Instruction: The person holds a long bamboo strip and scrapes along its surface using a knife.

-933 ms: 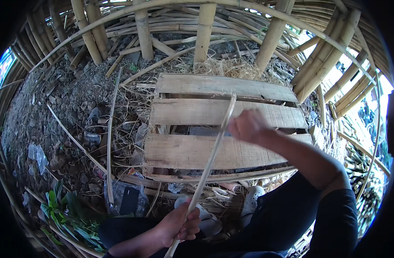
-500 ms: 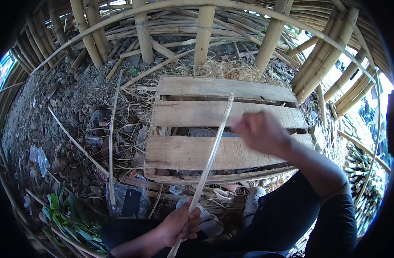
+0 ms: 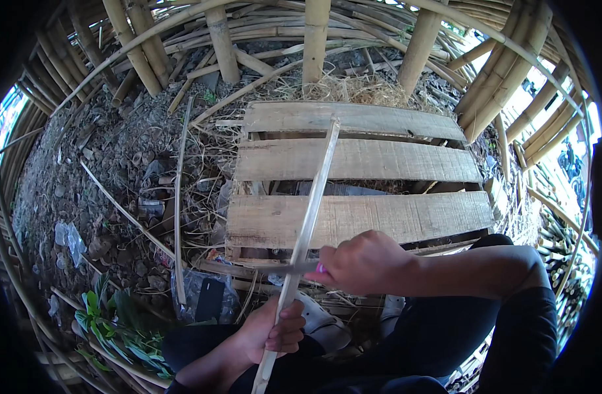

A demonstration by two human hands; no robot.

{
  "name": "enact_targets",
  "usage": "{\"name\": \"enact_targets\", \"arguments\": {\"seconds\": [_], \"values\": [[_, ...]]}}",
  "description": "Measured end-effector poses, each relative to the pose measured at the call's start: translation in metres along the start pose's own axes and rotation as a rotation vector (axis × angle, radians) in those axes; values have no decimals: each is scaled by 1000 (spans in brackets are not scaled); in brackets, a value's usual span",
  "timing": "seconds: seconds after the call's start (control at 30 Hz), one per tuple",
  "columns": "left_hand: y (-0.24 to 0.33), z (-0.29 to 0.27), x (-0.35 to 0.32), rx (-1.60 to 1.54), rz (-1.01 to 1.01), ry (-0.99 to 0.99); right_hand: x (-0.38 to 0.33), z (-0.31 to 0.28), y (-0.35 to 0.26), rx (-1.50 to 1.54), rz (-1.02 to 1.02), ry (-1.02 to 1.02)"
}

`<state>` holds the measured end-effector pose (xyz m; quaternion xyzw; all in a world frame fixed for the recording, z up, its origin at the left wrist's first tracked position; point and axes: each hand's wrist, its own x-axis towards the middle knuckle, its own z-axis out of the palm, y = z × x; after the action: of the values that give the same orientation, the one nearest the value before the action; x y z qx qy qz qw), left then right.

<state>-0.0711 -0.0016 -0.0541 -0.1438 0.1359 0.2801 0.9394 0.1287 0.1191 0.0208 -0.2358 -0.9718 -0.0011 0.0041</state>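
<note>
One long pale strip (image 3: 314, 197), apparently split bamboo; narrow, nearly straight, with a glossy sheen along its upper length and a blunt, slightly rough far end; slanting from the lower edge, past the near side of the slatted wooden platform (image 3: 360, 217), its far end in view above the top slat; one left hand (image 3: 271, 335), fingers curled closed around the strip near its lower end; one right hand (image 3: 366, 262), fingers folded tight on the pink handle of a knife (image 3: 278, 268); blade blurred, crossing the strip just above the left hand, contact impossible to tell; one black flat rectangular object (image 3: 211, 301), lying with clear plastic (image 3: 229, 305), any lettering too small to read; one small coloured wrapper (image 3: 163, 258), its print likewise illegible; one heap of green leaves (image 3: 117, 322), at lower left; several bamboo posts (image 3: 317, 39), beyond the platform.
</note>
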Motion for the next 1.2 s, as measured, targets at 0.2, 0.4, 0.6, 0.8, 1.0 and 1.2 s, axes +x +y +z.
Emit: {"name": "enact_targets", "arguments": {"seconds": [0.2,0.4,0.6,0.8,1.0,1.2], "values": [[2,1,1,-13,-5,-10,0,9,-1,74,-60,17],[-5,5,0,69,53,44,16,5,25,-132,133,-71],[-9,8,2,34,72,83,18,-3,12,26,-34,-191],[-10,2,6,-21,32,-6,7,-7,-6,105,-37,-280],[-9,1,2,-82,-5,-25,16,-1,17,26,61,-129],[-11,3,6,29,-70,0,19,0,62,-57,187,-92]]}}
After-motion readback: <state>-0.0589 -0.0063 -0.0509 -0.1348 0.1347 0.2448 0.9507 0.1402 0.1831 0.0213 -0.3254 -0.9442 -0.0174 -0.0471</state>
